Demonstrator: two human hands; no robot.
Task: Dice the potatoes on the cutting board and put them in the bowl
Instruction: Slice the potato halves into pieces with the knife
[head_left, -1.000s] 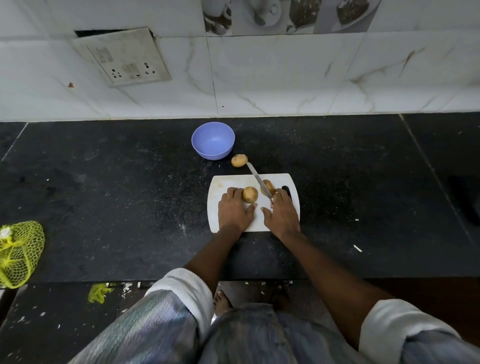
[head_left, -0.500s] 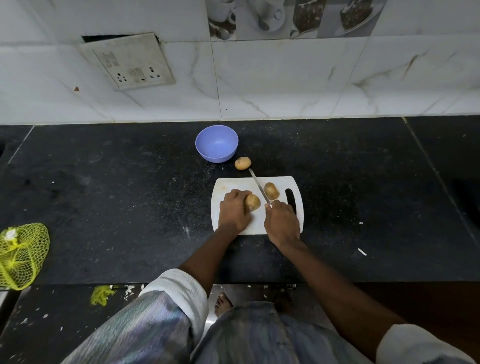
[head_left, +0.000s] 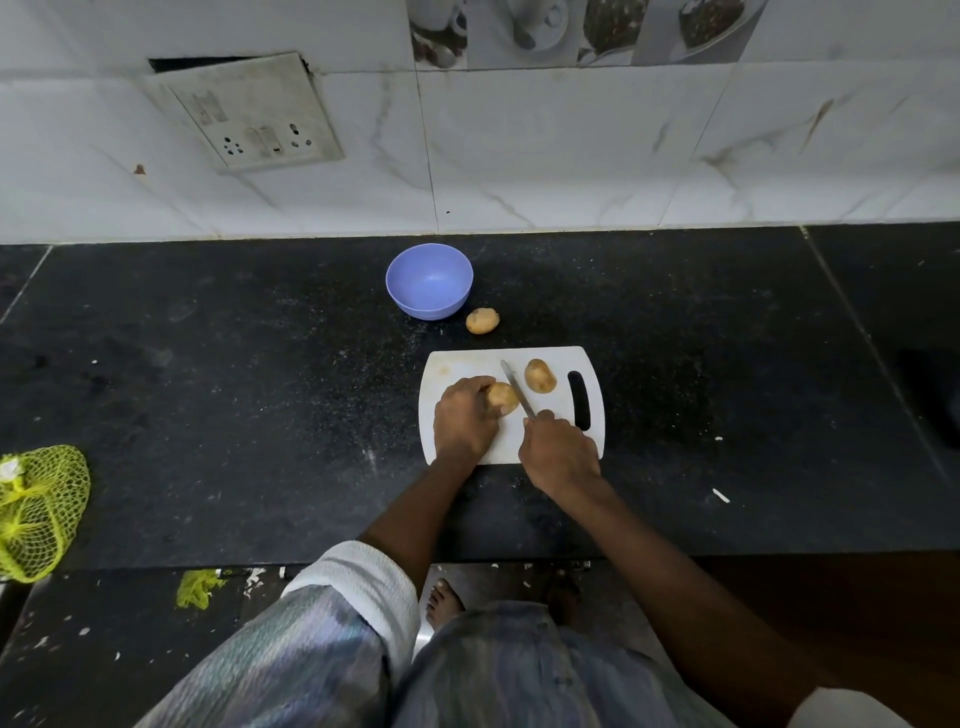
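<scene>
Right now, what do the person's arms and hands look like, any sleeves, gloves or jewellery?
Both hands, the left hand and the right hand, are bare: no gloves, rings or watch show. The forearms are uncovered. The sleeves are pushed up near the elbows, with white ribbed cuffs over a shiny, striped grey-blue fabric.

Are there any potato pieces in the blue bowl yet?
No, the blue bowl shows only its bare inside, and all three potatoes look whole outside it.
</scene>
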